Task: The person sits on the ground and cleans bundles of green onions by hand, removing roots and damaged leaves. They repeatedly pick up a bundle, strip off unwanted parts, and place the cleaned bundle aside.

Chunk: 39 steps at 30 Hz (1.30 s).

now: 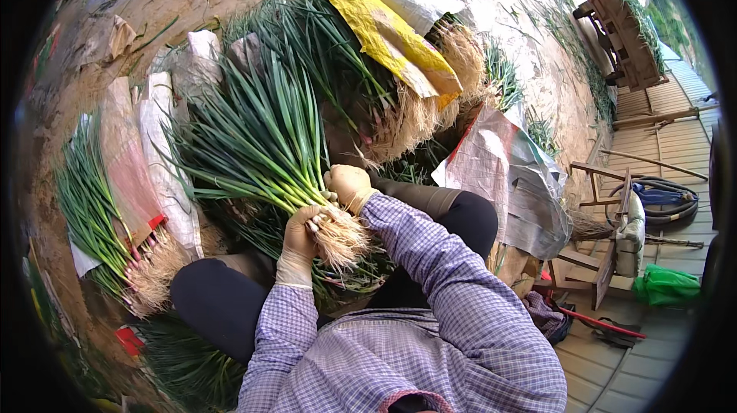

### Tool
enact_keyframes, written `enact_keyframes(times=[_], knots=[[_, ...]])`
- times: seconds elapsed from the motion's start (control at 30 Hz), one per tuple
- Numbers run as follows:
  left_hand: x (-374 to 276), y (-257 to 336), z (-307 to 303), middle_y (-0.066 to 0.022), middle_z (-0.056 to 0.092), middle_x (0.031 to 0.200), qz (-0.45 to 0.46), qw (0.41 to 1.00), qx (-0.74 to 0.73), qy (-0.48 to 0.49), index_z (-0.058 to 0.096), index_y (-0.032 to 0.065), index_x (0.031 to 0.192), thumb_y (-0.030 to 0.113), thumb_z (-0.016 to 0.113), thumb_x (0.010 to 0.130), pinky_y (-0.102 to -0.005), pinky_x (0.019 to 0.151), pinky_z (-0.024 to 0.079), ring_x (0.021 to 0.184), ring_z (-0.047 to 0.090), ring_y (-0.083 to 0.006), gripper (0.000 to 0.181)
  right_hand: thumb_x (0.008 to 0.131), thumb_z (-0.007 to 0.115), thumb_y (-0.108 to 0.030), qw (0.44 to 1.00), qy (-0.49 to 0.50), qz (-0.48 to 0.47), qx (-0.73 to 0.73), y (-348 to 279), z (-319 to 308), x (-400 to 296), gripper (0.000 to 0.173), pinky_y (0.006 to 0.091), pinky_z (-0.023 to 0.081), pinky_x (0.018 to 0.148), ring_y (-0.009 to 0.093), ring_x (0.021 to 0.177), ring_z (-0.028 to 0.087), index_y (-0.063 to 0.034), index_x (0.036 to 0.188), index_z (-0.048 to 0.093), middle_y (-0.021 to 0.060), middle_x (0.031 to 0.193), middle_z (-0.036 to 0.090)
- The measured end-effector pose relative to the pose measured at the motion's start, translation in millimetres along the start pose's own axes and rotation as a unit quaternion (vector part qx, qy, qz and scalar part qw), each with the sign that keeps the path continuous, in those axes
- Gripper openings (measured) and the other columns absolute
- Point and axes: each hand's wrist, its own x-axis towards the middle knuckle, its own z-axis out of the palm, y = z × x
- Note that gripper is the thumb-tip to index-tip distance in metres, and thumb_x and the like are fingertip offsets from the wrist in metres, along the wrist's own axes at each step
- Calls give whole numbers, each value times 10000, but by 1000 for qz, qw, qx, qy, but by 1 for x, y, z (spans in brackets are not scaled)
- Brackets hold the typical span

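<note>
A thick bunch of green onions (270, 142) with white bulbs and pale roots lies in front of my knees, its leaves pointing up and left. My left hand (300, 237), in a pale glove, is closed around the bulb end from the left. My gloved right hand (349, 182) is curled against the bulbs on the other side; its fingertips are partly hidden, and I cannot tell how much it grips. The roots hang out between both wrists. More loose green leaves lie beneath the bunch, between my legs.
Rooted onions (406, 119) lie ahead under a yellow woven sack (391, 27). Reddish-based onions (98, 200) lie left beside pale sacks (164, 154). A grey and white sack (506, 182) is at my right. Farther right are a wooden frame (610, 240), a coiled hose (662, 200) and a loaded truck (625, 39).
</note>
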Motion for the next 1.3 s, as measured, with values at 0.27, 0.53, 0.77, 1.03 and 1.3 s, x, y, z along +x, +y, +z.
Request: enact_keyframes(times=[0.27, 0.53, 0.77, 1.03, 1.3], knots=[[4, 0, 2, -148, 599, 1045, -2, 1000, 8, -6, 516, -70, 1104, 117, 569, 770, -367, 850, 481, 917, 589, -236, 387, 786, 510, -158, 987, 43, -19, -154, -10, -4, 15, 206, 373, 525, 618, 276, 709, 668, -44, 776, 681, 150, 770, 670], [-3, 7, 34, -189, 553, 1145, 39, 997, -46, -57, 503, -31, 1157, 160, 591, 740, -442, 1009, 379, 1114, 512, -313, 467, 850, 523, -261, 943, -232, -9, -239, 17, -31, -11, 360, 380, 479, 825, 265, 1004, 613, -25, 1121, 545, 184, 1047, 633], [16, 0, 19, -218, 528, 1220, 52, 997, -18, -59, 484, -62, 1191, 135, 558, 755, -422, 1043, 342, 1187, 475, -312, 484, 819, 596, -370, 976, 69, 77, -190, 76, -45, 44, 333, 430, 493, 710, 350, 781, 629, -46, 894, 607, 186, 809, 647], [12, 8, 28, -227, 559, 1152, 52, 995, -39, -70, 475, -56, 1183, 164, 555, 780, -419, 900, 479, 1018, 582, -303, 466, 916, 542, -246, 943, -131, -147, 268, 38, -46, -49, 322, 307, 491, 734, 208, 778, 616, 33, 1063, 603, 149, 879, 669], [-3, 11, 21, -221, 601, 1037, -2, 999, -15, -38, 498, -85, 1098, 119, 534, 770, -412, 817, 523, 868, 629, -293, 388, 876, 550, -355, 997, -8, -60, 44, -15, -69, -12, 429, 360, 512, 710, 257, 698, 657, 14, 1091, 586, 194, 870, 661]])
